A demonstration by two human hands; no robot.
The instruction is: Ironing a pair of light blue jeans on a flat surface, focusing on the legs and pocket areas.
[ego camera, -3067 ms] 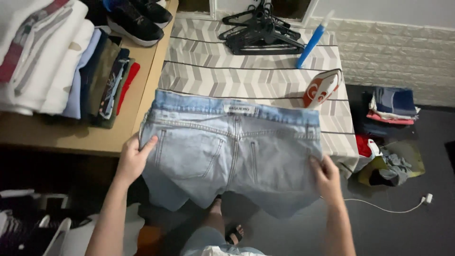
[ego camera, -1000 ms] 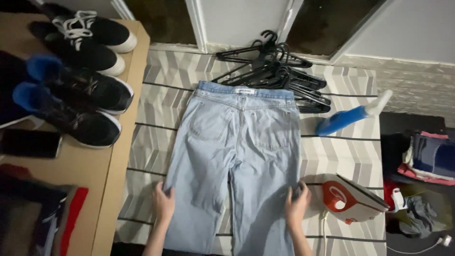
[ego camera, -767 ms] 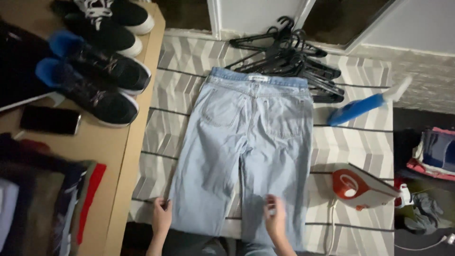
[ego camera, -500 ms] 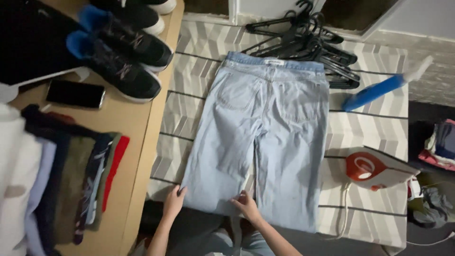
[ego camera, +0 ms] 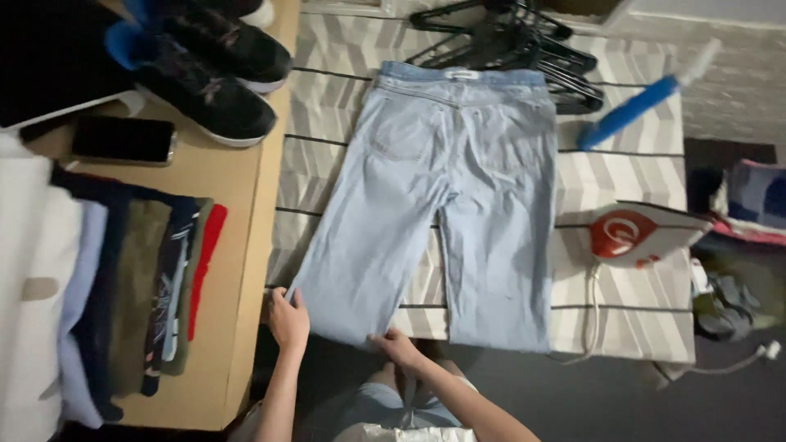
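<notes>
Chevron-patterned ironing board (ego camera: pixel 630 176) fills a dim room, light blue jeans (ego camera: pixel 442 205) spread flat on it. Left hand (ego camera: pixel 288 319) pinches the outer edge of one leg; right hand (ego camera: pixel 399 347) grips its inner edge at the board's near end. Beyond lie an iron (ego camera: pixel 643 235), a blurred spray bottle (ego camera: pixel 634 106) and hangers (ego camera: pixel 512 37), partly cropped.

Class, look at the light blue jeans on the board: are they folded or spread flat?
Spread flat. The jeans lie full length, back pockets up, legs apart; the left hand and right hand grip one leg's lower edge.
</notes>
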